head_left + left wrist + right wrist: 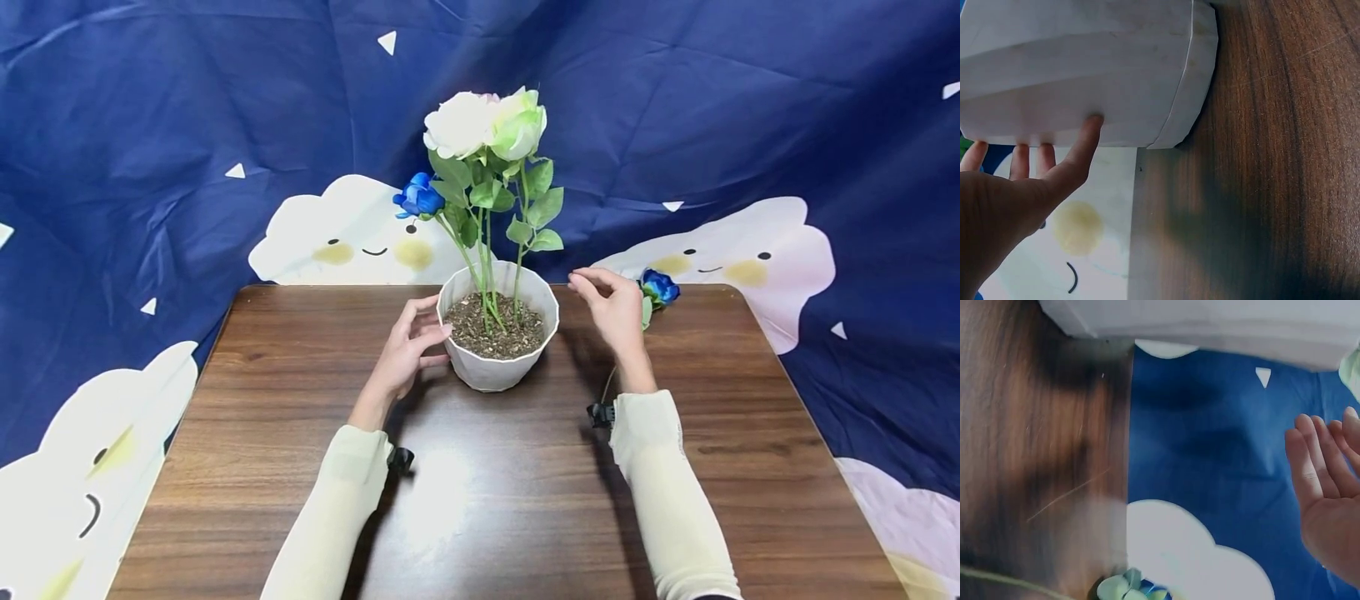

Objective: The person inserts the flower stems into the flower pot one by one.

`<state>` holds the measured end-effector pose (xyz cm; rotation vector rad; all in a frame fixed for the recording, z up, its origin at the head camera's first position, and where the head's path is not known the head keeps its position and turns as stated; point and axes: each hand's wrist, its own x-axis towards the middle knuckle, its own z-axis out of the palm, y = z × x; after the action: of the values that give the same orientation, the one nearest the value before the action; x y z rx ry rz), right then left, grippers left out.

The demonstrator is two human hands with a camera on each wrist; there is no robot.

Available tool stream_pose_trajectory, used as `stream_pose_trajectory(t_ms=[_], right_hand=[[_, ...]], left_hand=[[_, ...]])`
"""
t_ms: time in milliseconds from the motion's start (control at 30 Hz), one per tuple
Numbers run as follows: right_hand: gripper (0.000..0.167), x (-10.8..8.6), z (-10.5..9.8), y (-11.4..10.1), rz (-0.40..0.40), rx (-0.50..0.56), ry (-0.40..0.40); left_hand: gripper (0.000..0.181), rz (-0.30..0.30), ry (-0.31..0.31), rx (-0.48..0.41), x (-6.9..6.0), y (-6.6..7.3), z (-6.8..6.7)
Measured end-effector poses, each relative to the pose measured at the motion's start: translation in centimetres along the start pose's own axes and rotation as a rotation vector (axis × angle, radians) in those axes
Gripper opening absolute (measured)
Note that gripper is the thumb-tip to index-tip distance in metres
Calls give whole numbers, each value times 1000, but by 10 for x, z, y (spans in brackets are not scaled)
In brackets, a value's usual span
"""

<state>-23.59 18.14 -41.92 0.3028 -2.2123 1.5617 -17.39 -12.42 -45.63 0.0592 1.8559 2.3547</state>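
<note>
A white faceted flowerpot [491,373] filled with brown soil [504,340] stands upright on the wooden table. Artificial flowers rise from the soil: a white bloom [459,125], a pale green one [519,125] and a blue one [417,197] leaning left. My left hand [401,354] rests its fingertips against the pot's left side, clearly in contact in the left wrist view. Right of the pot, my right hand [617,315] is raised with fingers bent loosely and nothing in them. Another blue flower [660,286] lies on the table beyond it, partly hidden by the hand.
The brown table [300,467] reaches back to a dark blue curtain [675,108] printed with white clouds. A small black camera sits at each wrist. In the right wrist view, the loose flower's green stem [1013,582] crosses the lower left corner.
</note>
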Motion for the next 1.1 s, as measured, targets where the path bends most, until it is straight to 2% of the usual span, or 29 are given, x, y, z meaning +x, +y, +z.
stream_pose_trajectory(t_ms=[133,233,367,533,667,867,967,1100], right_hand=[[18,-5,-10,-11,57,50,27],[21,-8,-17,-20,111,50,32],[27,-12,-26,-17,219,65,63],[32,-17,-40,-3,368,164,153],[29,-20,-49,19,479,257,227],[27,-26,-60,54,566,258,291],[32,-30,-65,61,605,254,312],[38,-37,-71,68,691,235,298]], left_hand=[[60,0,7,-4,-1,0,-1],[60,-7,14,-5,-2,0,-2],[60,-7,14,-4,-2,-2,-2],[59,-1,6,-5,-2,-2,-1],[59,-2,3,-4,-1,-2,-1],[59,-2,1,0,-1,-1,0],[59,-4,0,-2,0,-1,0],[59,-3,2,-4,0,-2,0]])
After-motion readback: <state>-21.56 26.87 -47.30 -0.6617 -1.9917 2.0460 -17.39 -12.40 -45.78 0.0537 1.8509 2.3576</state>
